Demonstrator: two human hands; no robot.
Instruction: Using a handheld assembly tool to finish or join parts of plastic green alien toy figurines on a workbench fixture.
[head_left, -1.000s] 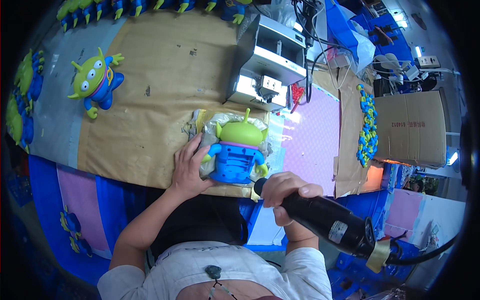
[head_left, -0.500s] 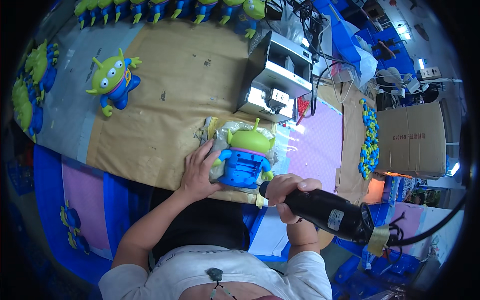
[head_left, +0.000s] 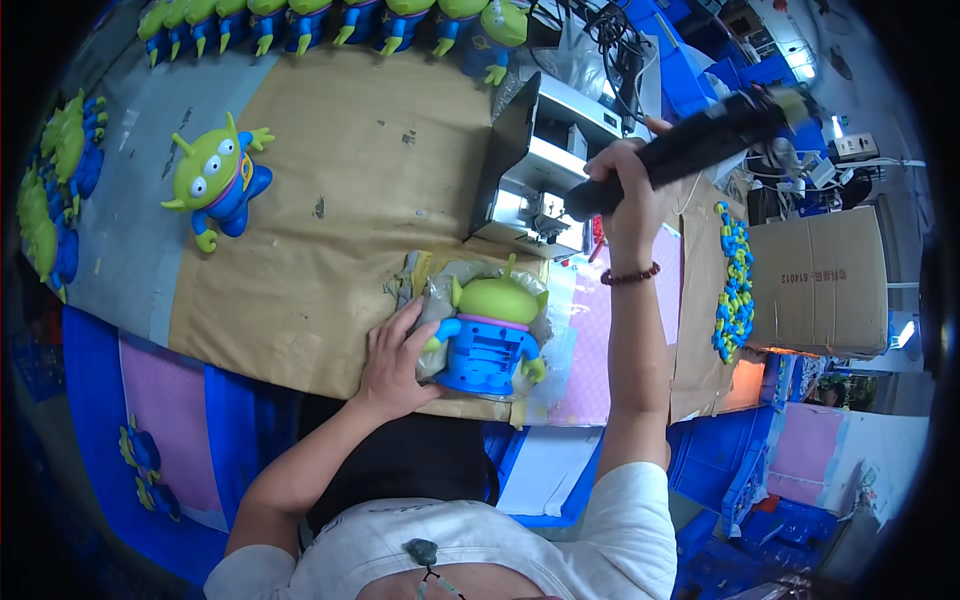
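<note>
The toy figure (head_left: 492, 358), green-headed and blue-bodied, is seen in the head view laid on plastic-wrapped padding (head_left: 437, 290) near the front edge of the tabletop (head_left: 330, 150). Its slotted blue side is turned up, and no eyes are shown. The left hand (head_left: 393, 372) is placed beside it with the fingers spread, not closed around anything; the figure's arm is met or nearly met by the fingertips, and whether any pressure is applied cannot be told.

A black power tool (head_left: 705, 145) is gripped by the closed fingers of the right hand (head_left: 630, 195). Its narrow end is brought close to the small silver block (head_left: 548, 213) on the front of a metal machine (head_left: 560, 155); whether the two are touching cannot be made out.

The block could be knocked or missed, as the tool is held slanted and at arm's reach. Loose cables (head_left: 615, 45) behind the machine could be caught if the tool were swung wide. The figure could be rocked or slid, since the padding looks soft and only one side is guarded by a hand.
</note>
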